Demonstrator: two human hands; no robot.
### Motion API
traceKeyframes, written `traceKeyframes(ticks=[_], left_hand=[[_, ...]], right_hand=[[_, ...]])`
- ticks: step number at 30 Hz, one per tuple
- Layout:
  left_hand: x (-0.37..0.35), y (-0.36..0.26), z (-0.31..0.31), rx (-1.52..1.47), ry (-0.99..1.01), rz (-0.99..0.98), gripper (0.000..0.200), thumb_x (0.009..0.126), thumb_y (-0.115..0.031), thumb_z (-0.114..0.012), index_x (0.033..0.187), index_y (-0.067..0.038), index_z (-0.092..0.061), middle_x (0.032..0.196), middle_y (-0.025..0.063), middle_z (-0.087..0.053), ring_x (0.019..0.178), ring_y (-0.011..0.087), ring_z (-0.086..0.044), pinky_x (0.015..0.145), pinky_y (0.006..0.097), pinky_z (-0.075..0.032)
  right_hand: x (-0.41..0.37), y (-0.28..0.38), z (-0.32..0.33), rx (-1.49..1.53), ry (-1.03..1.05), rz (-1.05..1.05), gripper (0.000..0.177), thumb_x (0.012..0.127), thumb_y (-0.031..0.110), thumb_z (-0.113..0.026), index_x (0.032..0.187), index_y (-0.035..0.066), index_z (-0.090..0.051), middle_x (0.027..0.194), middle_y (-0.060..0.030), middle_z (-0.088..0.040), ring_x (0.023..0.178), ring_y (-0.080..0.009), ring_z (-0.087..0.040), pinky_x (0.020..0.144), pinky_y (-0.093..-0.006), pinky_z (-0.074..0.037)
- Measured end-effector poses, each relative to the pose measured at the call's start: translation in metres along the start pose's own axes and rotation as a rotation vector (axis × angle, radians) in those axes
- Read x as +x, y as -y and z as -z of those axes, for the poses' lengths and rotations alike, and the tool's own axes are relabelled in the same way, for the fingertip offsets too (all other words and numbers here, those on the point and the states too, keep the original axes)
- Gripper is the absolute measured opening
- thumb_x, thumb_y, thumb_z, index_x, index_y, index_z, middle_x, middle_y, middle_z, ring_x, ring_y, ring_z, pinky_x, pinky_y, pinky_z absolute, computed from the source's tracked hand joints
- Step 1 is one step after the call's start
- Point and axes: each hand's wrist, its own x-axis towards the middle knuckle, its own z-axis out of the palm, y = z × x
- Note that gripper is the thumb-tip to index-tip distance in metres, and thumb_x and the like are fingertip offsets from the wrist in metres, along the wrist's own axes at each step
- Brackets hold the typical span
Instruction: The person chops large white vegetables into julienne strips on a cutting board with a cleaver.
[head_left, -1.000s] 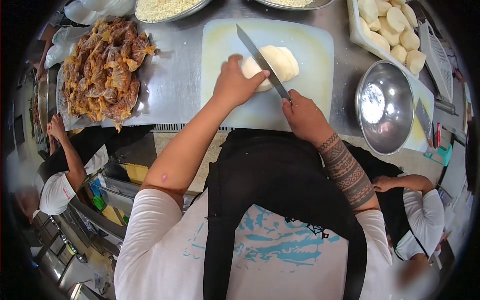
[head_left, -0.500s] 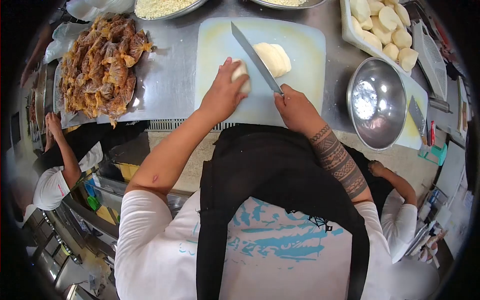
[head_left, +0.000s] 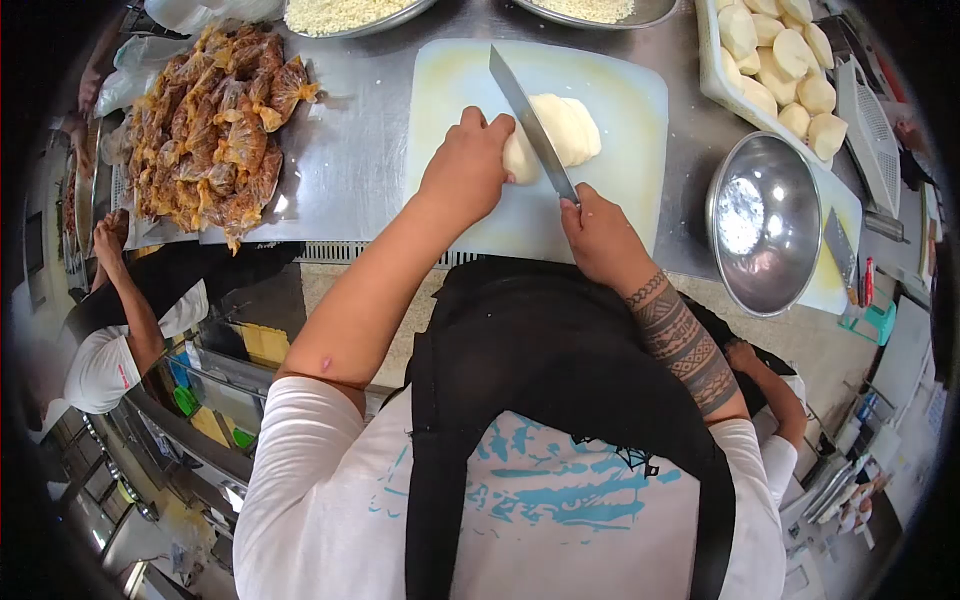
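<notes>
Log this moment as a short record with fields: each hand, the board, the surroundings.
left hand: pressed on the pale chunk, steadying it
right hand: grips the knife, blade across the chunk
cutting board: under the chunk, on the steel table
right of board: steel bowl, tray of peeled pieces
left of board: pile of bagged packets

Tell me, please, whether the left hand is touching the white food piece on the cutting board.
Touching. The head view shows the left hand pressed on the white food piece beside the knife, no gap.
</notes>
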Motion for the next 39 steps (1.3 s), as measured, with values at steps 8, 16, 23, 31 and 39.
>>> traceKeyframes(ticks=[8,16,23,31,39], left_hand=[[0.007,0.004,-0.004,0.128,0.027,-0.065,0.055,0.085,0.002,-0.073,0.137,-0.005,-0.059,0.121,0.0239,-0.06,0.1,0.0442,-0.07,0.086,0.05,-0.061],[0.004,0.01,-0.004,0.064,-0.016,-0.117,0.05,0.084,0.0,-0.077,0.131,-0.001,-0.058,0.116,0.0227,-0.061,0.099,0.0438,-0.069,0.084,0.0504,-0.06],[0.006,0.01,-0.002,0.036,-0.007,-0.071,0.046,0.084,-0.001,-0.078,0.125,-0.001,-0.058,0.123,0.0214,-0.061,0.106,0.0464,-0.067,0.088,0.0527,-0.057],[0.002,0.015,-0.009,0.014,-0.034,-0.087,0.049,0.082,-0.002,-0.081,0.126,0.0,-0.059,0.122,0.021,-0.061,0.107,0.0455,-0.066,0.09,0.0522,-0.056],[-0.003,0.018,-0.011,-0.006,-0.066,-0.119,0.048,0.084,-0.002,-0.079,0.127,0.0,-0.058,0.121,0.0201,-0.062,0.107,0.0436,-0.066,0.089,0.0511,-0.056]], right_hand=[[-0.014,0.048,0.027,-0.053,0.025,0.002,0.029,0.109,0.028,-0.052,0.105,-0.001,-0.053,0.082,-0.0279,-0.069,0.081,-0.0491,-0.069,0.075,-0.0597,-0.054],[-0.007,0.04,0.014,-0.074,-0.025,0.055,0.027,0.108,0.026,-0.053,0.104,-0.001,-0.053,0.08,-0.0277,-0.069,0.079,-0.0494,-0.069,0.073,-0.0597,-0.054],[0.001,0.025,-0.003,-0.104,-0.042,0.019,0.026,0.108,0.025,-0.054,0.104,-0.001,-0.053,0.079,-0.0276,-0.069,0.077,-0.049,-0.069,0.072,-0.0592,-0.054],[-0.003,0.033,-0.004,-0.118,0.019,-0.042,0.027,0.109,0.026,-0.053,0.105,-0.001,-0.054,0.081,-0.0274,-0.07,0.079,-0.0487,-0.069,0.073,-0.0601,-0.054],[-0.009,0.034,-0.002,-0.074,0.011,0.012,0.027,0.109,0.025,-0.052,0.106,-0.002,-0.054,0.081,-0.027,-0.07,0.08,-0.049,-0.069,0.075,-0.0591,-0.054]])
